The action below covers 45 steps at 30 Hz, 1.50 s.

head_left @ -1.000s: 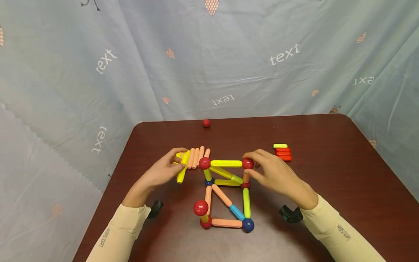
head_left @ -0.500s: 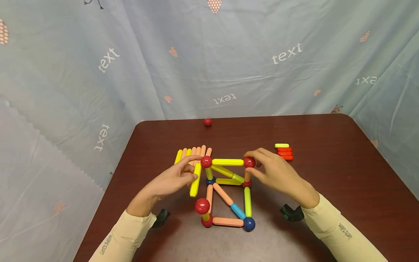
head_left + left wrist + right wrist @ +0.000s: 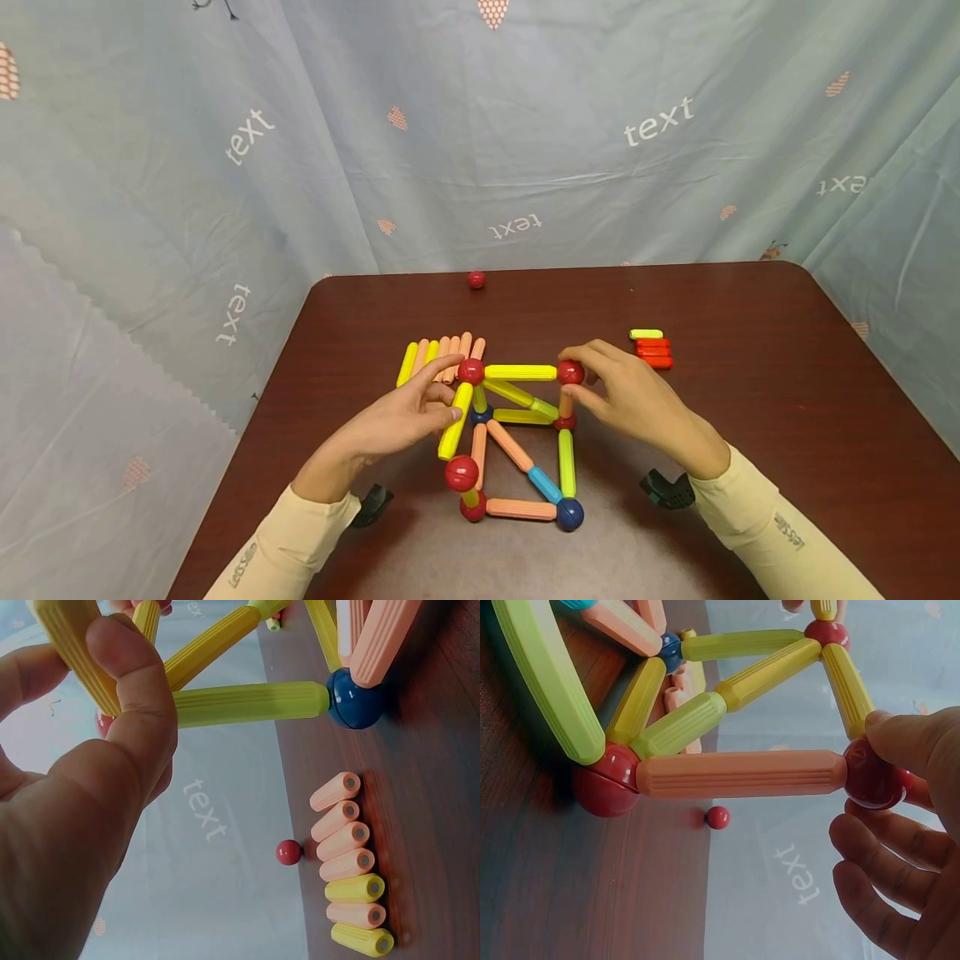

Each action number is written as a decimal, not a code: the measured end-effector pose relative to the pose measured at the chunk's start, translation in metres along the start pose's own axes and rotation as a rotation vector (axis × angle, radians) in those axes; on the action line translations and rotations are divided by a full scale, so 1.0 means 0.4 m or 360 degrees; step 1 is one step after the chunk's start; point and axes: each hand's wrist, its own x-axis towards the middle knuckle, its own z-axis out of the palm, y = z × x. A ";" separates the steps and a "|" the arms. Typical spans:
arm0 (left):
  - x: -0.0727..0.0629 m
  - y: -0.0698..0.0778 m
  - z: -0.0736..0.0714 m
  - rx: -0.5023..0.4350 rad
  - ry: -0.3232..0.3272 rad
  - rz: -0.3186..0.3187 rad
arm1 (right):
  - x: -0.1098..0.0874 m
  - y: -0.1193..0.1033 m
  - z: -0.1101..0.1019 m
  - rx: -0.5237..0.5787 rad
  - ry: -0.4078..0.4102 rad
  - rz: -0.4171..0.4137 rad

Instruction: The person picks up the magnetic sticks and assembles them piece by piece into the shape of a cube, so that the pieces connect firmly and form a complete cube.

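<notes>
My left hand [image 3: 397, 421] pinches a yellow magnetic stick [image 3: 455, 425] between thumb and fingers. The stick slants; its upper end meets the upper-left red ball [image 3: 472, 371], and my index finger lies against that ball. Its lower end hangs just above the front-left raised red ball [image 3: 461, 473]. With thumb and fingers, my right hand [image 3: 633, 400] holds the upper-right red ball [image 3: 570, 372], which sits on an upright salmon stick [image 3: 742, 774]. A yellow stick [image 3: 521, 373] bridges the two upper balls. Below is a frame of sticks with a blue ball [image 3: 570, 514] at its front-right corner.
Behind my left hand lies a row of salmon and yellow sticks [image 3: 407, 364]. Short red sticks [image 3: 655, 352] and one short yellow-green stick [image 3: 646, 333] lie at the right. A loose red ball [image 3: 476, 280] rests near the table's back edge, before a curtain [image 3: 570, 167].
My left hand has carried the yellow stick from beside the row rightward to the upper-left red ball, and its upper end now touches that ball. My right hand has kept its hold.
</notes>
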 end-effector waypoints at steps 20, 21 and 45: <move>0.014 0.021 0.023 -0.0064 0.0014 -0.0052 | -0.002 -0.002 0.000 0.0004 -0.0016 0.0024; 0.016 0.021 0.023 -0.0057 0.0014 -0.0039 | -0.001 -0.001 -0.002 0.0002 -0.0009 0.0023; 0.062 0.037 0.018 0.0522 0.0419 0.0177 | 0.011 -0.005 -0.010 0.0006 -0.0076 0.0053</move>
